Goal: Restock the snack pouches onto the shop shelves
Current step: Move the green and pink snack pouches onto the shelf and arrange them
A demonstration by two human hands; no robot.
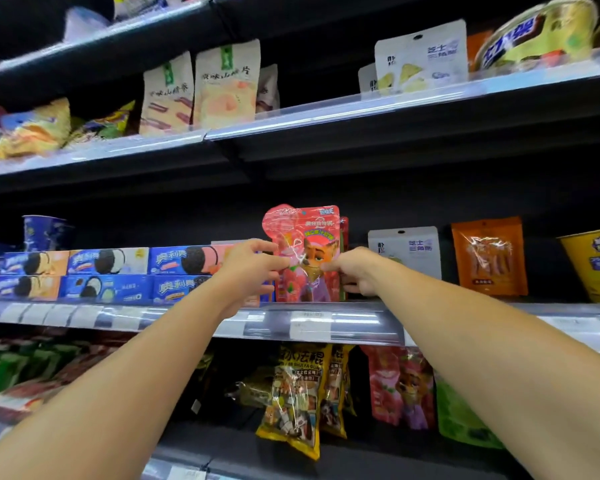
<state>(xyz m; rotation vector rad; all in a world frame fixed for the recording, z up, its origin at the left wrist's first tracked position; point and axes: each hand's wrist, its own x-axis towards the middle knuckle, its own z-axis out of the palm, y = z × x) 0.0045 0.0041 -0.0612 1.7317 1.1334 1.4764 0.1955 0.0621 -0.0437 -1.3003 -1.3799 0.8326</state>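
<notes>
Head view: your left hand (253, 268) and right hand (354, 271) each pinch a side edge of the pink fox-print snack pouch (309, 237), which stands upright at the front of the middle shelf (326, 322). Blue Oreo boxes (108, 275) are stacked on that shelf's left part, with a white pouch (406, 251) and an orange pouch (489, 258) on its right part

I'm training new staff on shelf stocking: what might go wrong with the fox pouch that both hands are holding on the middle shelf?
1. The fox pouch stands upright near the shelf lip, pinched at its sides by the left hand and right hand. Once released, it may tip forward and fall.
2. The left hand is right by the stacked blue cookie boxes and might nudge them.
</notes>
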